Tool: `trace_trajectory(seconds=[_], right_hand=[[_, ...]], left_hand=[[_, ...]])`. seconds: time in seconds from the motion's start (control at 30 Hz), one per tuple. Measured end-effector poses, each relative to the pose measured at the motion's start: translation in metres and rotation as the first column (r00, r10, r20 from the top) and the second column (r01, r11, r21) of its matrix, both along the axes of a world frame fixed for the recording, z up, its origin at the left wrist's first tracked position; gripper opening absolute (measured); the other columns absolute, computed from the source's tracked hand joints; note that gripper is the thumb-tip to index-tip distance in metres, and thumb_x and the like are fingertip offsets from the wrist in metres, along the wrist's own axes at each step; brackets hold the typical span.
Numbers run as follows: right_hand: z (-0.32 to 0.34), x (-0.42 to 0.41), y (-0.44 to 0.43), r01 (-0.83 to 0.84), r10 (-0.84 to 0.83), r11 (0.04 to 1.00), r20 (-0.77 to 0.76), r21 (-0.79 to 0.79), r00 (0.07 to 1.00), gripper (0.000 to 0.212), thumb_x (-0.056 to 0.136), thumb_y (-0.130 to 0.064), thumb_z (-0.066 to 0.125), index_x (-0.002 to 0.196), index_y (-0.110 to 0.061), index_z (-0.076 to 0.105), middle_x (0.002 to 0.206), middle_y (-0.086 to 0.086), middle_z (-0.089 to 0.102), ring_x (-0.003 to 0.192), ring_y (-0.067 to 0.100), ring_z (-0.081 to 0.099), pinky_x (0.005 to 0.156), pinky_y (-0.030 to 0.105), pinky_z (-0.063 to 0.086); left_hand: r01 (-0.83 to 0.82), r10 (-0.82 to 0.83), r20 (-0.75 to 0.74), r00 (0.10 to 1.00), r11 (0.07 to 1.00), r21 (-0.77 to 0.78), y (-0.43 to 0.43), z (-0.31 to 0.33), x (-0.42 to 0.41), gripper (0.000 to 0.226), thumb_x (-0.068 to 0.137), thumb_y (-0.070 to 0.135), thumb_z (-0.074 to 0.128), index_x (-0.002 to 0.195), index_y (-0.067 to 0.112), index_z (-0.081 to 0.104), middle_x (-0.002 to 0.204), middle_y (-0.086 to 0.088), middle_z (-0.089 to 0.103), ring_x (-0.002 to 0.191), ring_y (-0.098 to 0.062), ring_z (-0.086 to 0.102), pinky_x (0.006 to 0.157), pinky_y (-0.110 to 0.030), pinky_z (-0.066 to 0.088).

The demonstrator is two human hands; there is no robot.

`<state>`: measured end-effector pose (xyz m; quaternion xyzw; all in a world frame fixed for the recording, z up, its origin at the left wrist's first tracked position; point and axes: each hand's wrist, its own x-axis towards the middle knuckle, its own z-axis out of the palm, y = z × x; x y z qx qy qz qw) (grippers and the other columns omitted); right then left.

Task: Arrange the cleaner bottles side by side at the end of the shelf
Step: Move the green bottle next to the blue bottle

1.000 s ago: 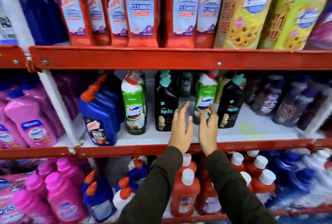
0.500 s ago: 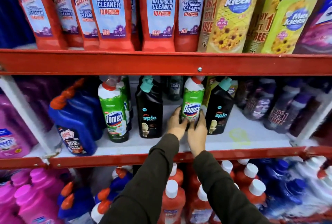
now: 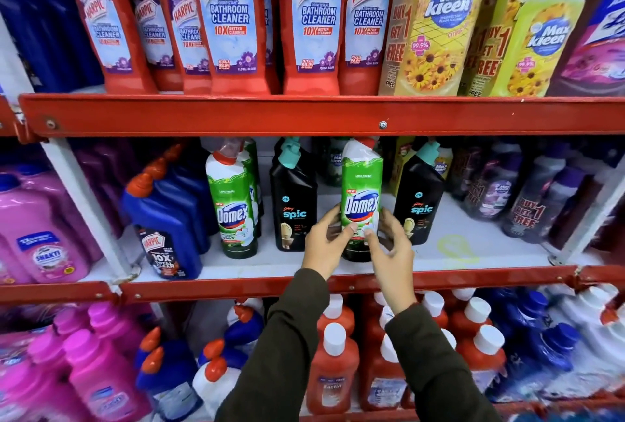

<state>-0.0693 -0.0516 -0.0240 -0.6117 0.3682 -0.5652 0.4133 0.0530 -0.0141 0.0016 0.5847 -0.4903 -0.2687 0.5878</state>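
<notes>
On the middle shelf a green Domex bottle stands near the front edge. My left hand grips its lower left side and my right hand its lower right side, thumbs on the label. A black Spic bottle stands just left of it and another black Spic bottle just right. Further left stand a second green Domex bottle and blue Harpic bottles at the shelf's left end.
The red shelf rail runs close above the bottle tops. Dark purple bottles fill the right of the middle shelf. Red Harpic and yellow Max Kleen bottles stand above; pink, blue and red bottles below. A white upright bounds the left.
Both hands reached in from open air, closed on the right Domex bottle and drew it forward toward the shelf's front edge, out of line with the Spic bottles.
</notes>
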Motion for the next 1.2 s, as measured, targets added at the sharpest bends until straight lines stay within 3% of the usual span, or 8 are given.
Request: trace_trajectory(seconds=[0.2,0.37,0.5,0.7,0.9,1.0,1.1,1.2], right_hand=[[0.002,-0.011,0.025,-0.041,0.041,0.999,0.010,-0.005,0.999,0.046,0.095,-0.010,0.065,0.139,-0.016,0.055,0.138,0.008,0.062,0.122,0.020,0.062,0.086,0.004,0.049],[0.006,-0.012,0.043,-0.057,0.058,0.998,0.005,-0.022,0.998,0.047,0.094,-0.010,0.066,0.140,-0.016,0.055,0.137,0.004,0.062,0.113,0.002,0.062,0.086,0.004,0.049],[0.009,0.005,0.058,-0.090,0.091,0.995,0.023,-0.040,0.996,0.047,0.093,-0.010,0.068,0.139,-0.016,0.057,0.132,0.001,0.064,0.110,0.000,0.064,0.094,0.019,0.054],[0.003,0.060,0.079,-0.148,0.147,0.988,-0.017,-0.049,0.989,0.048,0.091,-0.011,0.071,0.137,-0.014,0.058,0.131,0.006,0.065,0.113,0.016,0.066,0.096,0.028,0.057],[0.004,0.119,0.099,-0.226,0.218,0.971,-0.098,-0.076,0.971,0.052,0.092,-0.011,0.070,0.141,-0.018,0.056,0.135,0.007,0.058,0.116,0.018,0.065,0.103,0.037,0.055],[0.006,0.140,0.105,-0.270,0.261,0.960,-0.112,-0.074,0.959,0.048,0.092,-0.010,0.069,0.138,-0.017,0.057,0.137,0.008,0.056,0.115,0.016,0.066,0.104,0.041,0.056],[0.004,0.153,0.105,-0.284,0.274,0.957,-0.135,-0.064,0.952,0.049,0.092,-0.009,0.069,0.139,-0.015,0.056,0.135,0.008,0.058,0.115,0.016,0.067,0.101,0.035,0.058],[-0.004,0.160,0.105,-0.279,0.269,0.960,-0.174,-0.035,0.947,0.051,0.091,-0.009,0.070,0.140,-0.013,0.054,0.138,0.011,0.058,0.116,0.017,0.066,0.088,0.010,0.055]], left_hand=[[0.018,-0.018,0.009,1.000,1.000,-0.021,0.026,-0.002,-0.006,0.049,0.091,0.018,0.066,0.138,0.019,0.052,0.119,0.003,0.067,0.106,-0.002,0.062,0.083,-0.006,0.049],[0.025,-0.025,-0.002,1.000,0.999,-0.026,0.044,-0.002,-0.004,0.047,0.092,0.018,0.065,0.137,0.023,0.053,0.114,0.008,0.067,0.092,0.021,0.059,0.080,-0.002,0.047],[-0.015,0.015,-0.016,1.000,0.999,-0.038,0.061,-0.001,0.011,0.047,0.094,0.017,0.062,0.139,0.024,0.050,0.114,0.013,0.064,0.088,0.022,0.058,0.078,-0.001,0.046],[-0.104,0.103,-0.016,0.995,0.993,-0.050,0.098,-0.004,0.060,0.044,0.094,0.015,0.061,0.131,0.034,0.049,0.127,-0.002,0.065,0.103,-0.006,0.062,0.081,-0.002,0.047],[-0.201,0.200,-0.031,0.979,0.979,-0.039,0.128,-0.009,0.114,0.049,0.094,0.009,0.060,0.141,0.016,0.048,0.132,-0.006,0.062,0.101,-0.001,0.061,0.080,0.000,0.048],[-0.212,0.212,-0.013,0.977,0.976,-0.037,0.135,-0.010,0.138,0.051,0.094,0.011,0.061,0.142,0.016,0.048,0.132,-0.007,0.064,0.115,-0.014,0.064,0.090,-0.006,0.050],[-0.209,0.208,-0.023,0.978,0.978,-0.028,0.140,-0.009,0.149,0.052,0.094,0.012,0.061,0.143,0.016,0.047,0.133,-0.006,0.064,0.122,-0.016,0.061,0.099,-0.017,0.049],[-0.201,0.201,-0.022,0.979,0.980,0.000,0.143,-0.013,0.154,0.052,0.094,0.011,0.061,0.144,0.017,0.046,0.130,0.001,0.062,0.118,-0.010,0.058,0.093,-0.010,0.049]])
